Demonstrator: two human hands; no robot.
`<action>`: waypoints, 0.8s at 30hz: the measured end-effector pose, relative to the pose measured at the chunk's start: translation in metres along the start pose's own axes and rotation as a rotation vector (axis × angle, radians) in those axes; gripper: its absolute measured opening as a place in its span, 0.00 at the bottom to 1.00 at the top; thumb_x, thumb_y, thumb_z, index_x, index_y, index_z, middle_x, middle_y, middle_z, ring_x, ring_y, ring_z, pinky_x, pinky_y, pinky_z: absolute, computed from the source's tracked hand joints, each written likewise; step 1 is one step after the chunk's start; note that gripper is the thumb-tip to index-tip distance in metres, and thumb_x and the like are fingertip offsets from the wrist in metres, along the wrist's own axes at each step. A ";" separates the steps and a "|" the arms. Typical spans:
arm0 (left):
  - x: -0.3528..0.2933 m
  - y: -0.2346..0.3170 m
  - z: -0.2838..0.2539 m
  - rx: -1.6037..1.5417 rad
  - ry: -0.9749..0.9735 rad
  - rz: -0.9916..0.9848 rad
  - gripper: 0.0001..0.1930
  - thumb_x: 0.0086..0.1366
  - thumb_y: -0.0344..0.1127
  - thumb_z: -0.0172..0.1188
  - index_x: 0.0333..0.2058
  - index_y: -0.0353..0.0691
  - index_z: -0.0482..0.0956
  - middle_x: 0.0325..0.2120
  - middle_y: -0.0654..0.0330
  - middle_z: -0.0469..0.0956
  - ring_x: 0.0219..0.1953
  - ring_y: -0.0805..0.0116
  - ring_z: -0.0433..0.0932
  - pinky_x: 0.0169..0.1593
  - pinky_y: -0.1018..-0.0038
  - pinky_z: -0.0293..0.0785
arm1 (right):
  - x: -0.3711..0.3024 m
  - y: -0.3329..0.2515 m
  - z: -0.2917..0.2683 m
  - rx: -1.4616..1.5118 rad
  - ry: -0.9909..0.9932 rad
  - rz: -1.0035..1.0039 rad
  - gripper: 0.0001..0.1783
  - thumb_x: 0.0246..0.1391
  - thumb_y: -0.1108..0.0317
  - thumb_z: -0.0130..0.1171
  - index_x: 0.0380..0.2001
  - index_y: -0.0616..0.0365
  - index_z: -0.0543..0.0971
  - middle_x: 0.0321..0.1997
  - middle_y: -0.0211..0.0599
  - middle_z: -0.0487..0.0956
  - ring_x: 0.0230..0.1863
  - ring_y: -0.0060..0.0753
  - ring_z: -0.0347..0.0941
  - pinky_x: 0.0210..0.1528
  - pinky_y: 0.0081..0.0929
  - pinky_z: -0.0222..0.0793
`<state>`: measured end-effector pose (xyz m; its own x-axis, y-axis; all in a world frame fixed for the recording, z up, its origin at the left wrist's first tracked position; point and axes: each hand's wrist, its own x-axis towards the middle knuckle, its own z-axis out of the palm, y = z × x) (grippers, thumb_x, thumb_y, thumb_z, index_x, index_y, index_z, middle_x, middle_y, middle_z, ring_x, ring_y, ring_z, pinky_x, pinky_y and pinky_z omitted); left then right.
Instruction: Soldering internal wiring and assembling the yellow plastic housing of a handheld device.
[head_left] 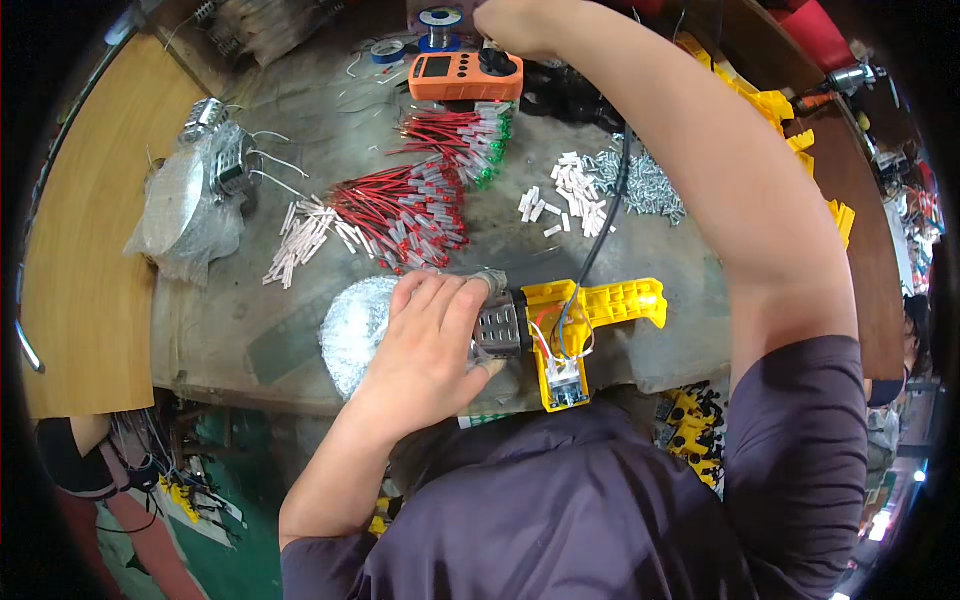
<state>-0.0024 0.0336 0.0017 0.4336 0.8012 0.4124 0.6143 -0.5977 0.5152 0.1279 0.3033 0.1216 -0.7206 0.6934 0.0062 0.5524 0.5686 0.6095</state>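
Cluttered workbench (pixel 300 110): red wire bundles (pixel 405 210) (white sleeves (pixel 575 195) beside) behind left hand (pixel 430 345).

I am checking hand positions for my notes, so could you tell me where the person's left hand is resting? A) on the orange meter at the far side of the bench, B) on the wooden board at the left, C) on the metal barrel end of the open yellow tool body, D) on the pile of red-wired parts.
C: the left hand covers the metal barrel of the yellow tool body, while the right hand reaches beyond the orange meter.
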 end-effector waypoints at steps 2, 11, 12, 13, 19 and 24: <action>-0.002 0.002 -0.002 0.038 -0.010 -0.034 0.38 0.39 0.34 0.72 0.50 0.34 0.63 0.40 0.50 0.71 0.46 0.49 0.70 0.56 0.55 0.58 | 0.012 -0.004 -0.007 0.037 -0.204 -0.019 0.09 0.48 0.67 0.55 0.30 0.51 0.84 0.40 0.38 0.83 0.48 0.36 0.77 0.57 0.41 0.57; -0.002 0.001 -0.003 0.063 -0.028 -0.041 0.41 0.38 0.36 0.73 0.52 0.32 0.63 0.43 0.45 0.69 0.48 0.41 0.67 0.58 0.53 0.59 | 0.007 -0.005 0.005 0.131 -0.152 -0.033 0.11 0.47 0.68 0.56 0.35 0.53 0.83 0.45 0.39 0.82 0.49 0.39 0.76 0.51 0.47 0.63; -0.002 0.001 -0.003 0.072 -0.035 -0.045 0.41 0.38 0.36 0.73 0.52 0.32 0.63 0.43 0.45 0.69 0.49 0.41 0.67 0.58 0.54 0.59 | 0.000 -0.003 0.011 0.077 -0.089 -0.058 0.10 0.48 0.69 0.55 0.34 0.53 0.82 0.40 0.36 0.82 0.46 0.40 0.77 0.47 0.44 0.63; -0.002 0.001 -0.002 0.077 -0.042 -0.044 0.41 0.38 0.36 0.73 0.52 0.31 0.63 0.43 0.45 0.69 0.49 0.41 0.66 0.58 0.54 0.59 | -0.012 -0.003 0.013 0.076 -0.092 -0.051 0.10 0.48 0.69 0.55 0.34 0.53 0.82 0.40 0.36 0.82 0.46 0.40 0.77 0.47 0.44 0.63; -0.009 0.000 -0.001 0.079 0.059 -0.019 0.37 0.40 0.32 0.71 0.51 0.30 0.64 0.39 0.46 0.72 0.44 0.46 0.70 0.54 0.56 0.62 | -0.134 -0.054 -0.022 0.854 0.363 -0.161 0.08 0.51 0.66 0.54 0.33 0.57 0.74 0.28 0.44 0.78 0.33 0.48 0.75 0.33 0.42 0.69; -0.008 0.000 -0.001 0.043 0.034 -0.063 0.38 0.44 0.34 0.70 0.54 0.29 0.62 0.46 0.43 0.70 0.50 0.44 0.68 0.56 0.58 0.63 | -0.266 -0.110 -0.031 0.875 -0.035 -0.321 0.11 0.44 0.66 0.59 0.33 0.54 0.72 0.26 0.42 0.74 0.30 0.46 0.74 0.31 0.41 0.69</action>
<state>-0.0064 0.0269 -0.0005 0.3713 0.8353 0.4055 0.6675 -0.5437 0.5087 0.2459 0.0427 0.0777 -0.8881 0.4504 -0.0916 0.4588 0.8565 -0.2365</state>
